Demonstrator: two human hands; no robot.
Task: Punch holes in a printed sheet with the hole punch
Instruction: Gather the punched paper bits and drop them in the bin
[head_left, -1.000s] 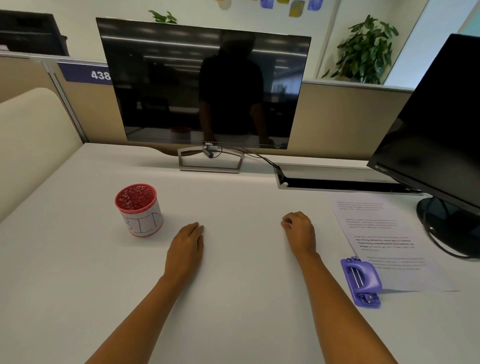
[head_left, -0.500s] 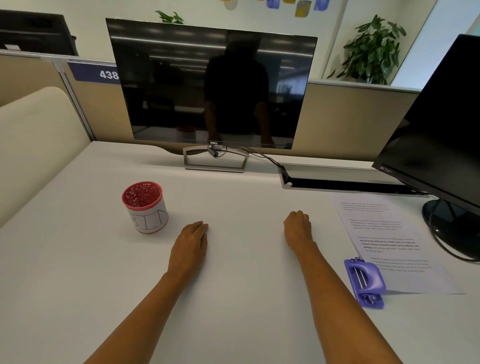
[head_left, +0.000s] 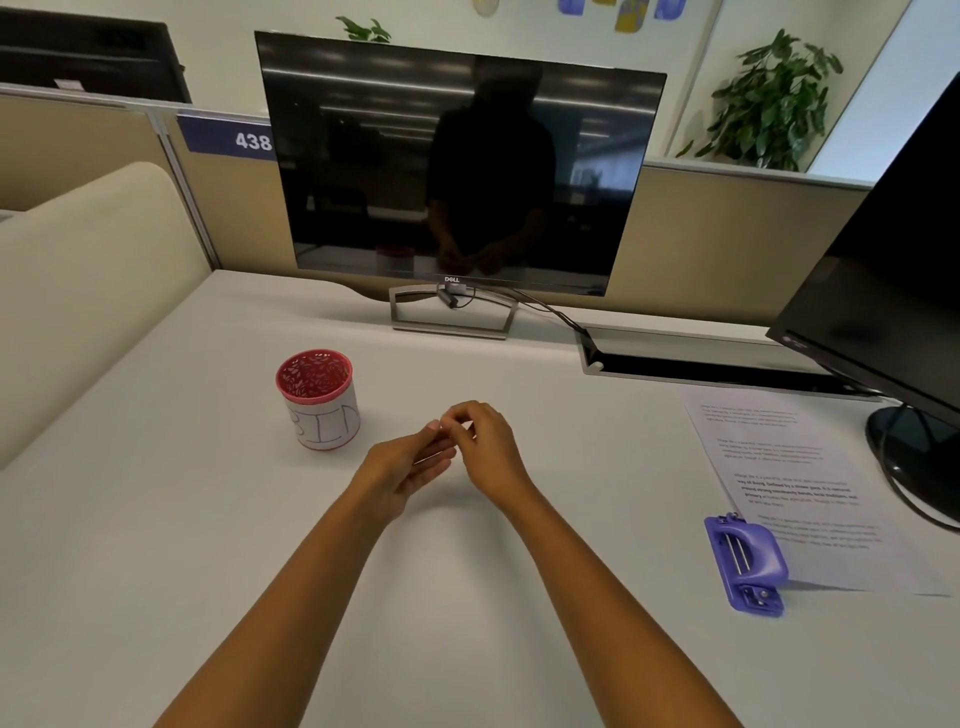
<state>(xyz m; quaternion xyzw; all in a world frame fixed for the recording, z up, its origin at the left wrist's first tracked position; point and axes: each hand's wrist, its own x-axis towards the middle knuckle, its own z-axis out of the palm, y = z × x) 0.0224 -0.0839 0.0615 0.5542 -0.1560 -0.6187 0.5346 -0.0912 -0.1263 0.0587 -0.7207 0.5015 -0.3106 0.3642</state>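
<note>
A printed sheet (head_left: 795, 483) lies flat on the white desk at the right, text facing up. A purple hole punch (head_left: 745, 564) sits at the sheet's near left corner, touching its edge. My left hand (head_left: 405, 467) and my right hand (head_left: 483, 449) meet above the middle of the desk, well left of the sheet and punch. The left palm is turned up with fingers extended. The right hand's fingers curl over the left fingertips. Neither hand holds anything that I can see.
A red mesh cup (head_left: 317, 397) with a white paper label stands left of my hands. A monitor (head_left: 457, 171) stands at the back, a second dark monitor (head_left: 893, 280) with its round base at the right. A black cable tray (head_left: 696, 364) lies behind the sheet.
Both hands lifted off the desk, where they lay flat and apart, and came together at the middle. The sheet, punch and cup have not moved.
</note>
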